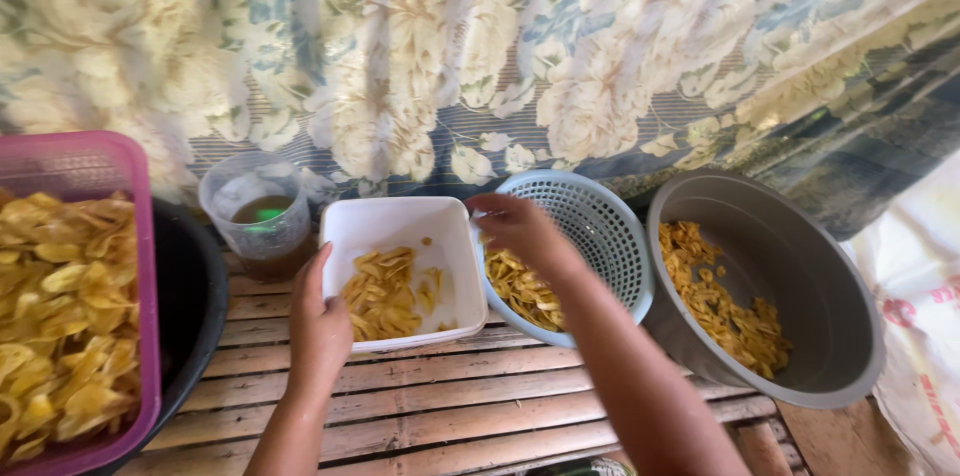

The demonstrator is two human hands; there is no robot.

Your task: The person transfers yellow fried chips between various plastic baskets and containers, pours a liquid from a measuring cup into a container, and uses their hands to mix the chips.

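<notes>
A white square tub (452,236) tilted toward me holds yellow banana chips (382,296). My left hand (318,321) grips its near left edge. My right hand (520,231) grips the tub's right rim, just over a light blue slotted basket (610,226) that leans on its side with more chips (520,288) in it. The fingers of both hands curl around the tub.
A grey basin (810,266) with chips lies tilted at the right. A pink basket (120,176) full of chips sits in a black bowl (195,306) at the left. A clear plastic jug (262,211) stands behind. All rest on a slatted bamboo platform (450,406) by a floral cloth (500,46).
</notes>
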